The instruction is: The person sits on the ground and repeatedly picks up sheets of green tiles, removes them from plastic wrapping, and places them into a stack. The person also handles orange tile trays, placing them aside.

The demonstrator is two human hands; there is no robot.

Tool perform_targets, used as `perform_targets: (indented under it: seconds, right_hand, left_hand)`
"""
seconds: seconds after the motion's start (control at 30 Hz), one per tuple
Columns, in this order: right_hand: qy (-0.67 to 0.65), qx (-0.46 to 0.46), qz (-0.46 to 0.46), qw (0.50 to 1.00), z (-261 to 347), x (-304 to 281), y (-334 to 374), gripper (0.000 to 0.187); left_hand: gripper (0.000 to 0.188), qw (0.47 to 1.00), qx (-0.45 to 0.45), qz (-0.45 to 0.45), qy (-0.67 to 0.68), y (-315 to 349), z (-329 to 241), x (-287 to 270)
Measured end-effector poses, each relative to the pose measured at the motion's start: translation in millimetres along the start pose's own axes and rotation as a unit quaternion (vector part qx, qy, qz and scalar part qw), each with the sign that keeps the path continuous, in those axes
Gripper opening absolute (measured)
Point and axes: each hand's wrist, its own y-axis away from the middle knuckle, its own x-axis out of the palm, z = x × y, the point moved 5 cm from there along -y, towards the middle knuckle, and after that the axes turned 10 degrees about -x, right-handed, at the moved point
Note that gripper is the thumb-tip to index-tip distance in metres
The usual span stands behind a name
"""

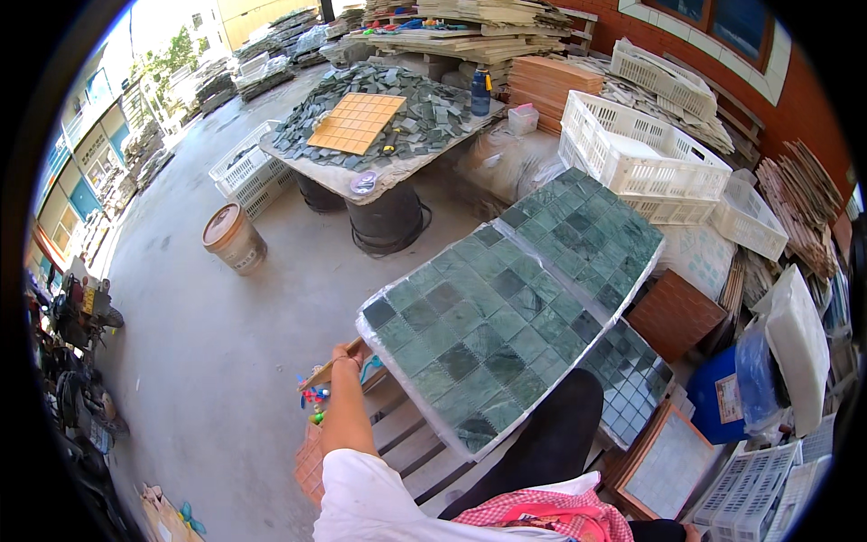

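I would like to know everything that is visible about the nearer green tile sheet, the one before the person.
The nearer green tile sheet is a grid of square, stone-looking tiles, some pale green, some much darker, with veins. A whitish rim, perhaps plastic film, borders it. It lies face up, diagonal in the view, above wooden slats. A pale strip separates it from a similar sheet beyond. The left hand is near its left corner; contact is unclear. A dark-clothed leg hides part of its near edge.
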Motion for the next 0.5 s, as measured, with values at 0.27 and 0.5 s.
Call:
perform_targets:
  seconds: [0.27,0.5]
  right_hand:
    - [-0.023,0.003,0.011,1.0,-19,7,4,0.03]
    - [-0.049,-0.014,0.007,0.999,-34,2,5,0.029]
  left_hand:
    - [0.029,0.984,-0.037,0.088,-0.154,-34,30,-18]
    - [0.029,0.959,0.018,0.015,-0.283,23,36,-5]
